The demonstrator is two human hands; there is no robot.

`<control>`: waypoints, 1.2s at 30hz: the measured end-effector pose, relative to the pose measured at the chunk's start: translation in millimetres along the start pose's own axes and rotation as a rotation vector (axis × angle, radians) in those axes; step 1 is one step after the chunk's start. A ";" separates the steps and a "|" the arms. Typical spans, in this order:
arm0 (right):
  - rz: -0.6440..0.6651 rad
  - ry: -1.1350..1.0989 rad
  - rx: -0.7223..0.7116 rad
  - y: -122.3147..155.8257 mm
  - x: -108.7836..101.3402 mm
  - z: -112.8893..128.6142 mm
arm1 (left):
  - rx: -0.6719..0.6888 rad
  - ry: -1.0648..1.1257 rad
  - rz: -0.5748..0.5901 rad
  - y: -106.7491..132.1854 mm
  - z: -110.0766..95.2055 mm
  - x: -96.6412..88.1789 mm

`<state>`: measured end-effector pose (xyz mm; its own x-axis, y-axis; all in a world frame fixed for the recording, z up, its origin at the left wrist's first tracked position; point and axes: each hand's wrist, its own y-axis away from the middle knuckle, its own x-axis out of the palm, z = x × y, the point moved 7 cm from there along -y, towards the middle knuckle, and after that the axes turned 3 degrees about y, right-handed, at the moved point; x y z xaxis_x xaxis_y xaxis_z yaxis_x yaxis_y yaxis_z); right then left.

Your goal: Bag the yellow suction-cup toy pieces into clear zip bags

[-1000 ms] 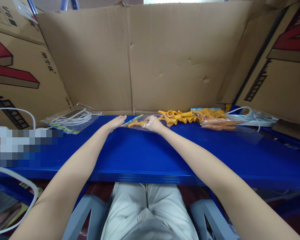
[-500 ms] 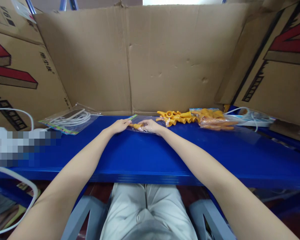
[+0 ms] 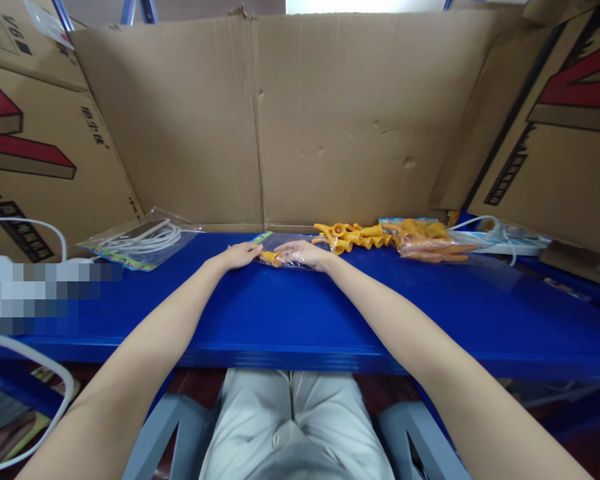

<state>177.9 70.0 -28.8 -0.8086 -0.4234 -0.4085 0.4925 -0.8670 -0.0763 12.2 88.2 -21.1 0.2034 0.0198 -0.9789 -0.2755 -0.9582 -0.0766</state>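
Observation:
A clear plastic bag point(image 3: 296, 237) with a bright printed header strip point(image 3: 261, 237) lies on the blue table between my hands. A yellow plastic piece with a flared end, like a small horn point(image 3: 271, 257), shows at the bag between my fingertips; whether it is fully inside I cannot tell. My left hand point(image 3: 241, 255) pinches the bag's left end, by the strip. From the right, my right hand point(image 3: 304, 253) has its curled fingers on the bag close to the flared end. Several loose yellow horn-like pieces point(image 3: 353, 235) lie right of my right hand.
Further right lies a clear bag filled with yellow pieces point(image 3: 427, 240). Left on the blue table point(image 3: 280, 313) is a bagged white cable point(image 3: 153, 237). Cardboard sheets point(image 3: 330, 120) wall off the back and sides. A white cable point(image 3: 500, 230) sits at the far right.
The yellow piece between my hands shows more, its flared end now tilted toward me. My right fingers have lifted back slightly from it. Both arms stay nearly in place.

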 end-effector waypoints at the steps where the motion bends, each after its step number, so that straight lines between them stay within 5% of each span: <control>1: -0.005 0.011 -0.005 -0.1 -0.2 0.2 | -0.016 -0.006 0.008 0.0 0.8 0.2; 9: -0.055 0.180 -0.084 -0.4 -0.1 12.8 | -0.176 -0.085 -0.027 3.5 3.9 -5.1; 17: -0.643 0.916 0.061 20.5 -73.4 22.2 | -0.337 -0.213 -0.138 10.6 21.1 -13.8; 21: -0.633 1.155 0.249 31.2 -89.1 8.4 | -0.243 -0.167 -0.163 2.6 26.6 -12.6; 26: -0.519 1.124 0.376 28.6 -92.3 -12.9 | -0.133 -0.084 0.007 -5.9 26.4 -4.9; 36: -0.725 0.801 0.193 28.7 -102.6 9.9 | -0.312 -0.012 -0.037 0.2 37.9 -8.1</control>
<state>271.8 85.9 19.9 -0.4078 0.4361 -0.8022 -0.1303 -0.8973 -0.4217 -25.1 98.7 -20.3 0.1959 0.0576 -0.9789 0.0339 -0.9981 -0.0520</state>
